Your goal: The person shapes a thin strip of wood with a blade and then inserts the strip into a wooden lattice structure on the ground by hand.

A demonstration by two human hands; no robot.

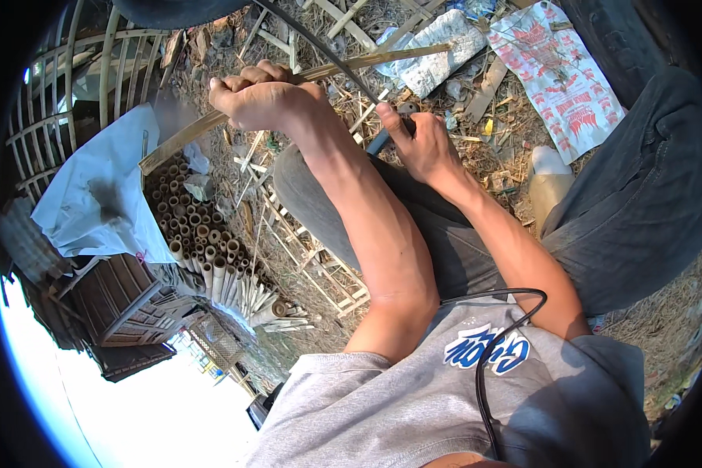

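Observation:
My left hand (261, 97) is closed in a fist around a split bamboo strip (183, 142). The strip slants from the lower left up to the right, sticking out on both sides of the fist. My right hand (427, 148) grips a long, thin, dark blade-like tool (320, 43), thumb laid along it. This tool curves away to the top edge and passes over the strip's right part; whether they touch, I cannot tell. A blue piece (378, 142) shows beside the right hand, partly hidden.
Cut bamboo tubes (199, 226) are stacked at the left near a white sheet (105, 183) and a bamboo lattice (93, 70). A bamboo frame (320, 269) lies by my knee. A printed sack (558, 78) and a white crumpled bag (444, 51) lie on the littered ground.

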